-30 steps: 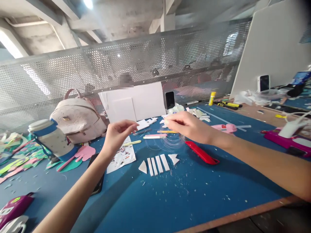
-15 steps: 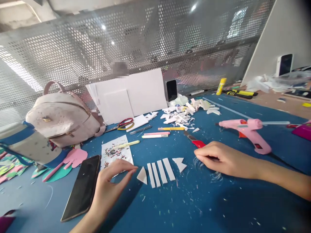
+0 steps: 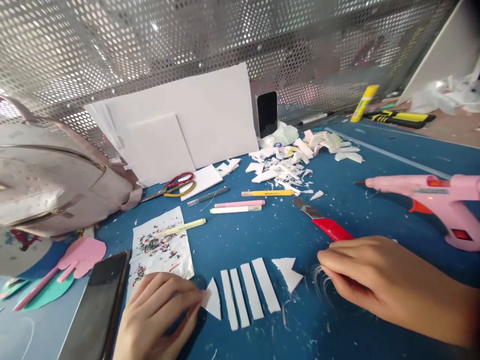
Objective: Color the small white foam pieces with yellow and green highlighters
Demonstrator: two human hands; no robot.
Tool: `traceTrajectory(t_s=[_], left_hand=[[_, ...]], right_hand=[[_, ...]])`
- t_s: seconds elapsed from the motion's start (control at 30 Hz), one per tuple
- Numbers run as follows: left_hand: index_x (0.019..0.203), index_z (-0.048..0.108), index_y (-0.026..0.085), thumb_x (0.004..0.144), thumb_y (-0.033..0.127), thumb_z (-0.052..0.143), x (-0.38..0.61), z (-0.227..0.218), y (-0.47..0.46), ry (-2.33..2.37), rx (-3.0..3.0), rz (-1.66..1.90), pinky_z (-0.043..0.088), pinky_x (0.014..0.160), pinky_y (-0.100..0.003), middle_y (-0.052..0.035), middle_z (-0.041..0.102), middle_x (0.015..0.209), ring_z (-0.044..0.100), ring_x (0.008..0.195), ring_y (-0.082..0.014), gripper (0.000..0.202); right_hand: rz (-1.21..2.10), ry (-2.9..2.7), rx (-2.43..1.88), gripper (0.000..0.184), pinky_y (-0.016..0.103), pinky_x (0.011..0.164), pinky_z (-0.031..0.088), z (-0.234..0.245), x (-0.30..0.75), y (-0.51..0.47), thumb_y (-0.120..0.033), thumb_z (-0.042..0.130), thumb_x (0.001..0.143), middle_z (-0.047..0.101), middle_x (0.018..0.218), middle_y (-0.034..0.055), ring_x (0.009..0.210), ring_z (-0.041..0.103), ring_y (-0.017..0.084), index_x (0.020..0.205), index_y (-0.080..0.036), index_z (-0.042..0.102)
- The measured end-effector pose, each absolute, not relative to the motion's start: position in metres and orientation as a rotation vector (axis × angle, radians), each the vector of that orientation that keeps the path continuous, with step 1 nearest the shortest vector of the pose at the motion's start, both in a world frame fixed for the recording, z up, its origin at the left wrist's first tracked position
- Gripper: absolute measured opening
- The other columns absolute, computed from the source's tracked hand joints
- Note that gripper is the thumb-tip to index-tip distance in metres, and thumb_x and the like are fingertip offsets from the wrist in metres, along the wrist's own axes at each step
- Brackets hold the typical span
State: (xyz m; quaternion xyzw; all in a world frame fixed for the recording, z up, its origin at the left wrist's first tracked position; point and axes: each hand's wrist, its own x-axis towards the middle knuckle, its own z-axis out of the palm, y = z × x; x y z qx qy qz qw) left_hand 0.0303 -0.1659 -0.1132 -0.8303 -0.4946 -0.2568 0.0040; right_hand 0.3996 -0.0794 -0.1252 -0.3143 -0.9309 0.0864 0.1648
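Observation:
My left hand (image 3: pixel 157 315) lies low on the blue mat, its fingers pressed together on the left edge of a small white foam triangle (image 3: pixel 213 301). To the triangle's right lie several white foam strips (image 3: pixel 247 292) side by side, then a second white triangle (image 3: pixel 287 272). My right hand (image 3: pixel 375 280) rests on the mat right of them. Its fingers are curled and pinched on a loose coil of thin clear strands (image 3: pixel 320 285). A red utility knife (image 3: pixel 330 227) with its blade out lies just beyond the right hand.
A pink glue gun (image 3: pixel 431 192) stands at right and a dark phone (image 3: pixel 93 310) lies by my left wrist. Beyond them are paper with coloured scraps (image 3: pixel 161 245), pens (image 3: pixel 236 206), scissors (image 3: pixel 176 185), foam offcuts (image 3: pixel 288 165), white boards (image 3: pixel 180 130), a backpack (image 3: pixel 56 175) and a mesh wall.
Both hands came down from in front of me to the mat. The left reached the white triangle. The right settled by the knife with the clear strands. The view tilted down and closer.

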Motion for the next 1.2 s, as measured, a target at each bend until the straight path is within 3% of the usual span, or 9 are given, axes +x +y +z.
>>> traceTrajectory(t_s=[0.4, 0.67, 0.9, 1.03, 1.13, 1.2], left_hand=[[0.101, 0.07, 0.032, 0.088, 0.018, 0.064, 0.027, -0.113, -0.168, -1.515, -2.632, -0.779, 0.056, 0.07, -0.035, -0.0012, 0.073, 0.088, 0.068, 0.079, -0.0208, 0.019], [0.098, 0.068, 0.031, 0.09, 0.018, 0.062, 0.03, -0.111, -0.165, -1.569, -2.622, -1.049, 0.057, 0.071, -0.032, -0.0012, 0.071, 0.09, 0.068, 0.084, -0.0196, 0.016], [0.086, 0.072, 0.027, 0.093, 0.023, 0.063, 0.048, -0.094, -0.179, -1.859, -2.546, -1.673, 0.053, 0.082, -0.026, -0.002, 0.071, 0.092, 0.067, 0.091, -0.0179, 0.012], [0.078, 0.068, 0.022, 0.091, 0.033, 0.07, 0.062, -0.077, -0.186, -2.079, -2.288, -2.385, 0.051, 0.092, -0.024, -0.0039, 0.074, 0.103, 0.065, 0.106, -0.0182, 0.017], [0.079, 0.058, 0.021, 0.089, 0.034, 0.072, 0.069, -0.06, -0.184, -1.965, -2.344, -2.955, 0.052, 0.098, -0.03, -0.0048, 0.073, 0.116, 0.062, 0.121, -0.021, 0.021], [0.081, 0.051, 0.022, 0.088, 0.036, 0.072, 0.074, -0.049, -0.18, -1.823, -2.506, -3.087, 0.055, 0.085, -0.026, -0.0023, 0.074, 0.102, 0.069, 0.098, -0.016, 0.026]], right_hand=[[0.094, -2.682, -0.898, 0.023, 0.034, 0.048, 0.029, -0.127, 0.393, -0.08, -0.013, 0.053, 0.088, 0.057, 0.059, -0.003, 0.047, 0.055, 0.017, 0.074, -0.025, 0.039], [0.134, -2.65, -0.942, 0.025, 0.032, 0.05, 0.024, -0.121, 0.392, -0.078, -0.013, 0.047, 0.09, 0.052, 0.055, -0.0041, 0.046, 0.045, 0.014, 0.07, -0.024, 0.038], [0.43, -2.622, -0.81, 0.03, 0.029, 0.052, 0.024, -0.11, 0.392, -0.08, -0.016, 0.045, 0.094, 0.041, 0.057, -0.0054, 0.05, 0.033, 0.012, 0.068, -0.022, 0.031], [0.382, -2.552, -0.755, 0.031, 0.028, 0.053, 0.023, -0.099, 0.387, -0.08, -0.016, 0.043, 0.095, 0.035, 0.057, -0.0058, 0.051, 0.03, 0.011, 0.069, -0.022, 0.027], [0.299, -2.527, -0.698, 0.03, 0.028, 0.054, 0.023, -0.087, 0.38, -0.083, -0.016, 0.043, 0.094, 0.034, 0.057, -0.0059, 0.051, 0.03, 0.011, 0.069, -0.022, 0.028], [0.239, -2.532, -0.632, 0.028, 0.027, 0.054, 0.024, -0.08, 0.374, -0.085, -0.015, 0.044, 0.092, 0.037, 0.058, -0.0057, 0.053, 0.032, 0.011, 0.069, -0.022, 0.03]])
